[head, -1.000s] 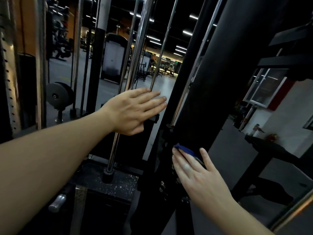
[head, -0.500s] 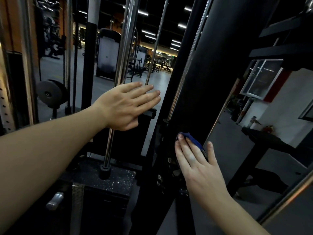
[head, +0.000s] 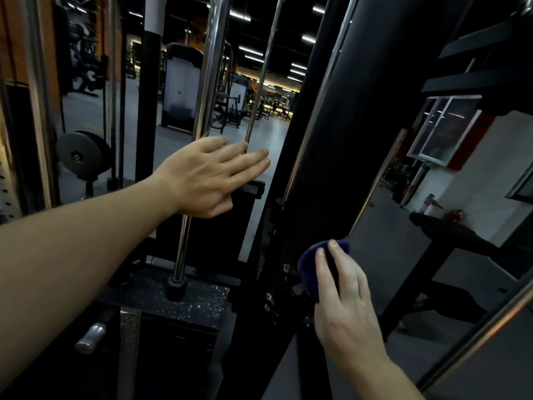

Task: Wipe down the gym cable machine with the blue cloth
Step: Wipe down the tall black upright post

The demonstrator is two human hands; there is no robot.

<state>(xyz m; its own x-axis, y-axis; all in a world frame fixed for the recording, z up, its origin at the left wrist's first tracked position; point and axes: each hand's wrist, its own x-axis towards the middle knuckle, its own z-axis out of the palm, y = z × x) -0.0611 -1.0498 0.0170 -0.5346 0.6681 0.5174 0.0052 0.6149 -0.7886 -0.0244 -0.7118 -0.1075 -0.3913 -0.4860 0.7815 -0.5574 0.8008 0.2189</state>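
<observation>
The cable machine's wide black upright runs diagonally through the middle of the view. My right hand presses the blue cloth flat against the lower part of that upright; only the cloth's top edge shows past my fingers. My left hand is stretched out, fingers straight and together, in front of two chrome guide rods. Whether it touches the rods I cannot tell. It holds nothing.
The weight stack sits below the rods, with a metal pin at its lower left. A weight plate hangs on a stand at left. A black bench stands at right, and other gym machines fill the background.
My right hand has slid the cloth down the black upright, and more of the cloth now shows. My left hand keeps its pose at the rods. The camera has shifted slightly.
</observation>
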